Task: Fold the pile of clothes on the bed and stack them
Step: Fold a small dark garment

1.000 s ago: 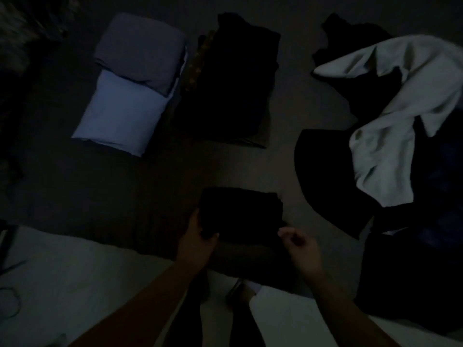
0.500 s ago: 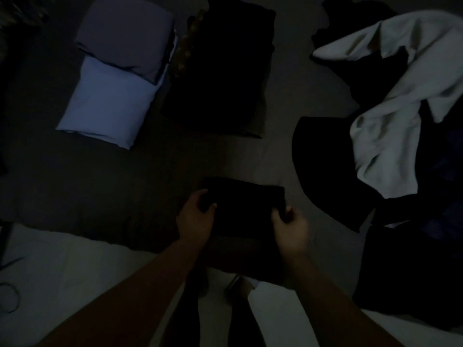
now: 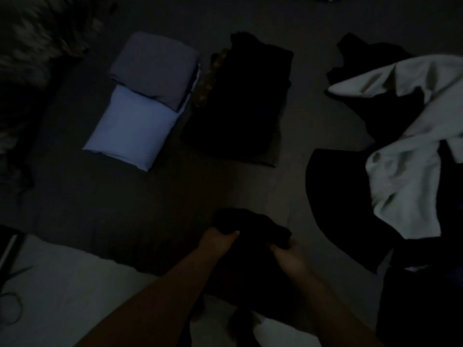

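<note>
The folded black garment (image 3: pixel 250 227) lies at the near edge of the bed (image 3: pixel 125 209), directly ahead of the person and held between both hands. The left hand (image 3: pixel 216 242) grips its left end with the fingers curled over the cloth; the right hand (image 3: pixel 285 256) grips its right end, with the fingers tucked under the fabric as far as the dim light shows. The long axis of the garment runs left to right, across the line of the forearms, and both hands are equally near it. The dark folded stack (image 3: pixel 245 101) lies straight ahead, farther up the bed and well apart from the garment, with its long axis running away from the person. Judged from this layout, the coming move is a forward carry onto that stack; the left hand is slightly nearer to it. Count of items: one garment in the hands; two folded stacks, the dark one and, touching or just beside it on the left, a light stack (image 3: pixel 142 103) of a grey piece on a pale blue piece; one unfolded pile (image 3: pixel 406 156) to the right, holding one pale garment and several dark ones whose number cannot be told.
</note>
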